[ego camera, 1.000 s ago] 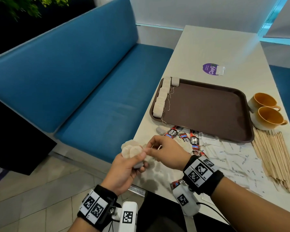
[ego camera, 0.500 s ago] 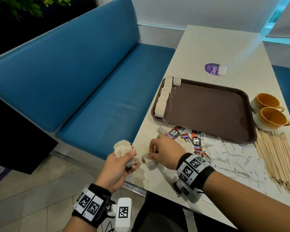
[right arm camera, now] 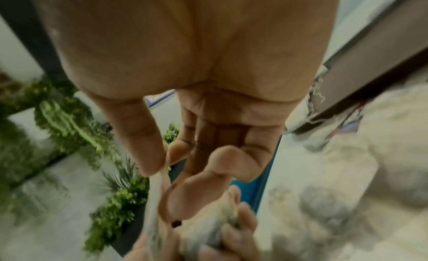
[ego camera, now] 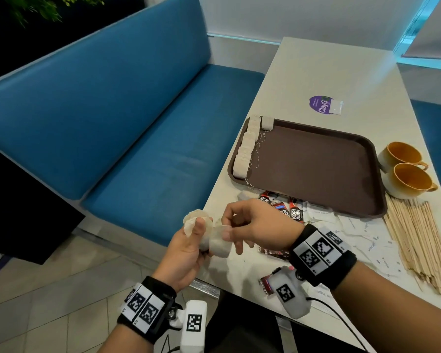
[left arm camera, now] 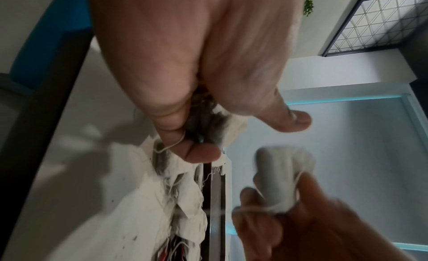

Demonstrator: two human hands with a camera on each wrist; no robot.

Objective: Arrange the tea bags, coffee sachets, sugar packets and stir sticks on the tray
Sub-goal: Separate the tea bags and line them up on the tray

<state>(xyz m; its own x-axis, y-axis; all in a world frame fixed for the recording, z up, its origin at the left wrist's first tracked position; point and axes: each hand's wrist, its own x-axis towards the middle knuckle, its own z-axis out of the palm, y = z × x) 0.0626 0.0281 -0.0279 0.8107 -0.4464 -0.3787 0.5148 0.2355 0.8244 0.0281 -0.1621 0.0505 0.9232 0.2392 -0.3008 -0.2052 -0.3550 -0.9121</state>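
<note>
My left hand (ego camera: 200,234) grips a bunch of beige tea bags (ego camera: 195,219) just off the table's near-left corner. Beside it, my right hand (ego camera: 227,231) pinches one more tea bag (ego camera: 218,247) against that bunch. The left wrist view shows my left fingers (left arm camera: 199,153) curled round the tea bags (left arm camera: 206,124), with the right hand's tea bag (left arm camera: 277,175) close by. A row of tea bags (ego camera: 247,146) lies along the left edge of the brown tray (ego camera: 316,169). Coffee sachets (ego camera: 292,208), white sugar packets (ego camera: 362,238) and wooden stir sticks (ego camera: 418,245) lie on the table in front of the tray.
Two orange cups (ego camera: 406,171) stand right of the tray. A purple round sticker (ego camera: 321,104) and a small clear packet lie on the pale table (ego camera: 316,72) behind it. A blue bench (ego camera: 112,110) runs along the left. One sachet (ego camera: 264,284) lies under my right wrist.
My right hand dropped to the table near the front edge, took a tea bag, and has brought it up against the bunch in my left hand.
</note>
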